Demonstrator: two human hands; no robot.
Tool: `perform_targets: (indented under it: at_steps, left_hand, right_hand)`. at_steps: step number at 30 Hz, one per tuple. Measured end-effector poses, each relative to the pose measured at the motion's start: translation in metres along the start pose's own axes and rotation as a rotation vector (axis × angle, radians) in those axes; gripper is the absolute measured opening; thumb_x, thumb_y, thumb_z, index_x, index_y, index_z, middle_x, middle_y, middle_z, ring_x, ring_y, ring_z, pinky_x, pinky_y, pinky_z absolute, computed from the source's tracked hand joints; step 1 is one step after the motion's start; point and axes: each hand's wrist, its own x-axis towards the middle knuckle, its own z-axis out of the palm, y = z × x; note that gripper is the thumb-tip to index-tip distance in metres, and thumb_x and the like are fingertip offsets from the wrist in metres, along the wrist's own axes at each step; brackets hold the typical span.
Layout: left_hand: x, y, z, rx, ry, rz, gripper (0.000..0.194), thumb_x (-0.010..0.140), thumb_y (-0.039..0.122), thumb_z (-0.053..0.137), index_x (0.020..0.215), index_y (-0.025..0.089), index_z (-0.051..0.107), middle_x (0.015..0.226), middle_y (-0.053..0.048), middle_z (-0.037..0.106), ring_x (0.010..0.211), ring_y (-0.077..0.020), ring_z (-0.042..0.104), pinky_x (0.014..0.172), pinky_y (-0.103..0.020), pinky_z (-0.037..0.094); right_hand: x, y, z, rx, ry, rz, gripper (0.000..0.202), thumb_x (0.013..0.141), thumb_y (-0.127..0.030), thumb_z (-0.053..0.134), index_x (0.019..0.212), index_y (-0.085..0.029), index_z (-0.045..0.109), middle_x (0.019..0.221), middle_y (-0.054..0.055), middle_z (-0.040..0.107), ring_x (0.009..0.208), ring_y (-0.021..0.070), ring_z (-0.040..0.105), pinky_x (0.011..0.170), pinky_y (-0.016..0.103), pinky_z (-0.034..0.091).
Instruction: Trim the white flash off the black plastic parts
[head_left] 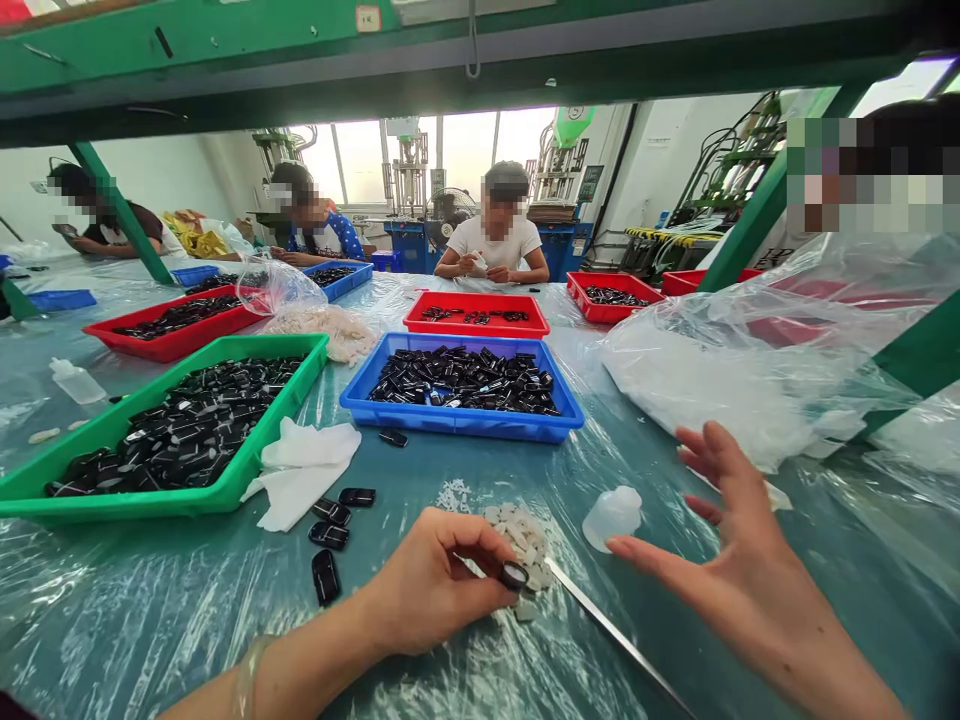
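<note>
Between its thumb and fingers, my left hand (442, 580) pinches a small black plastic part (514, 575) with a pale round end facing me. Just behind it lies a pile of whitish flat pieces (517, 530), with tiny white bits (454, 495) beside them. A thin metal strip (607, 630) runs from the pile toward the front edge. With fingers spread and nothing in them, my right hand (742, 560) hovers near a translucent soft bottle (612, 518). Several loose black parts (325, 577) lie left of my left hand, next to a white cloth (307, 470).
A green tray (315, 365) and a blue tray (465, 425) hold many black parts. Red trays (480, 328) stand farther back. Clear plastic bags (720, 370) bulge at right. A green shelf beam (375, 60) crosses overhead. Several people sit around the plastic-covered table (420, 670).
</note>
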Motion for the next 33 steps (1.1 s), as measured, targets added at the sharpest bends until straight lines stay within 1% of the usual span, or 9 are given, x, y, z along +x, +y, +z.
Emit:
perform_targets:
  at_steps: [2, 4, 7, 11, 16, 21, 23, 27, 33]
  left_hand:
    - [-0.001, 0.002, 0.0, 0.057, 0.003, 0.032, 0.009, 0.064, 0.015, 0.07, 0.071, 0.009, 0.067, 0.068, -0.005, 0.065, 0.062, -0.0111, 0.056, 0.055, -0.019, 0.043]
    - [-0.001, 0.004, 0.0, 0.079, -0.002, 0.071, 0.008, 0.065, 0.014, 0.068, 0.071, 0.009, 0.067, 0.073, -0.007, 0.067, 0.066, -0.0132, 0.059, 0.056, -0.02, 0.045]
    - [-0.002, 0.005, -0.001, 0.091, -0.009, 0.105, 0.008, 0.066, 0.015, 0.067, 0.071, 0.01, 0.067, 0.077, -0.009, 0.068, 0.071, -0.0153, 0.061, 0.058, -0.02, 0.047]
    - [-0.003, 0.003, 0.001, 0.126, -0.023, 0.088, 0.009, 0.065, 0.017, 0.068, 0.072, 0.01, 0.068, 0.078, -0.009, 0.068, 0.072, -0.015, 0.061, 0.056, -0.019, 0.045]
    - [-0.002, -0.001, 0.004, 0.057, -0.034, -0.012, 0.014, 0.062, 0.018, 0.071, 0.073, 0.01, 0.069, 0.07, -0.005, 0.066, 0.064, -0.0116, 0.056, 0.054, -0.018, 0.043]
    - [-0.003, -0.003, 0.008, -0.181, -0.134, -0.213, 0.019, 0.057, 0.018, 0.074, 0.074, 0.011, 0.066, 0.059, -0.001, 0.063, 0.049, -0.0092, 0.054, 0.046, -0.019, 0.045]
    - [-0.003, -0.003, 0.009, -0.229, -0.179, -0.261, 0.019, 0.058, 0.018, 0.074, 0.073, 0.011, 0.066, 0.054, 0.001, 0.061, 0.045, -0.0086, 0.054, 0.044, -0.018, 0.044]
    - [-0.002, -0.002, 0.01, -0.266, -0.223, -0.307, 0.019, 0.058, 0.017, 0.074, 0.075, 0.011, 0.066, 0.05, 0.001, 0.06, 0.043, -0.0083, 0.056, 0.044, -0.016, 0.046]
    - [-0.004, -0.003, 0.009, -0.292, -0.243, -0.319, 0.019, 0.059, 0.015, 0.074, 0.076, 0.01, 0.067, 0.052, 0.001, 0.062, 0.044, -0.0088, 0.058, 0.044, -0.016, 0.047]
  right_hand:
    - [0.005, 0.014, -0.001, 0.054, -0.231, 0.168, 0.097, 0.066, -0.047, 0.069, 0.144, -0.023, 0.017, 0.142, 0.015, 0.037, 0.126, 0.0374, 0.039, 0.088, 0.048, 0.048]
    - [0.008, 0.024, 0.002, 0.157, -0.424, 0.29, 0.086, 0.064, -0.043, 0.07, 0.138, -0.02, 0.031, 0.139, 0.015, 0.044, 0.124, 0.0345, 0.045, 0.09, 0.045, 0.048]
    - [0.008, 0.029, 0.014, 0.259, -0.539, 0.357, 0.059, 0.064, -0.037, 0.07, 0.117, -0.017, 0.053, 0.121, 0.015, 0.061, 0.102, 0.0301, 0.062, 0.083, 0.04, 0.053]
    - [0.004, 0.029, 0.03, 0.249, -0.508, 0.315, 0.039, 0.068, -0.038, 0.065, 0.101, -0.016, 0.061, 0.102, 0.01, 0.07, 0.091, 0.0277, 0.066, 0.08, 0.037, 0.052]
    - [-0.004, 0.008, 0.024, 0.163, -0.416, 0.188, 0.039, 0.074, -0.036, 0.064, 0.109, -0.021, 0.06, 0.108, 0.006, 0.068, 0.098, 0.0261, 0.062, 0.084, 0.036, 0.049]
    - [-0.011, -0.016, 0.01, -0.034, -0.218, -0.418, 0.036, 0.081, -0.014, 0.051, 0.116, -0.024, 0.056, 0.096, 0.005, 0.066, 0.09, 0.0205, 0.06, 0.074, 0.031, 0.051]
    - [-0.014, -0.02, 0.008, -0.108, -0.171, -0.541, 0.04, 0.081, -0.007, 0.047, 0.117, -0.022, 0.055, 0.098, 0.006, 0.065, 0.092, 0.0209, 0.057, 0.075, 0.033, 0.05]
    - [-0.017, -0.021, 0.01, -0.212, -0.139, -0.619, 0.045, 0.078, 0.001, 0.041, 0.114, -0.02, 0.057, 0.097, 0.008, 0.064, 0.093, 0.0221, 0.053, 0.077, 0.037, 0.048]
    - [-0.02, -0.025, 0.013, -0.25, -0.07, -0.628, 0.044, 0.08, 0.004, 0.037, 0.108, -0.021, 0.06, 0.094, 0.007, 0.065, 0.095, 0.0232, 0.051, 0.08, 0.04, 0.041]
